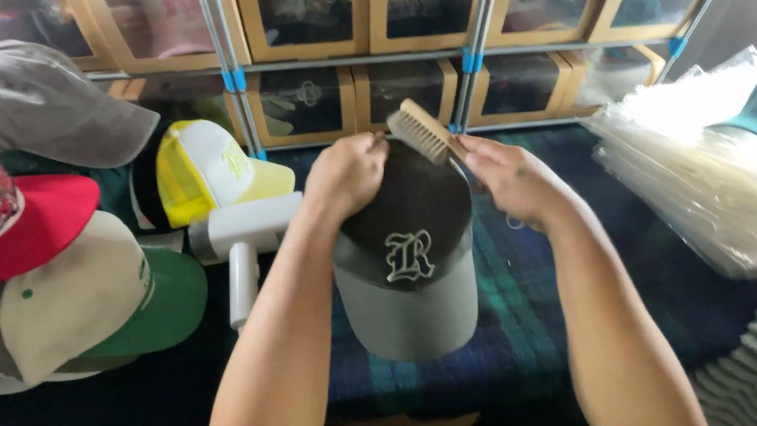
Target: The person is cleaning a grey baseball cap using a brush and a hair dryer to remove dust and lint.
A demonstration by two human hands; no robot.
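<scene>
Brushing: a wooden bristle brush (420,131) rests bristles-down against the back of a black baseball cap (405,239).
Right hand (506,176): fingers wrapped around the brush handle, which is mostly hidden in the grip.
Left hand (347,173): clenched on the cap's rear edge, holding it up above a dark plaid blanket (517,323).
Cap: black crown with white embroidered lettering and a grey brim pointing toward the camera.
Left side: a white handheld appliance (245,244), possibly a steamer, and a pile of caps, a yellow mesh-back cap (200,170) nearest.
Right side: a stack of clear plastic bags (727,178).
Behind: windowed cardboard boxes (305,7) on a shelf.
</scene>
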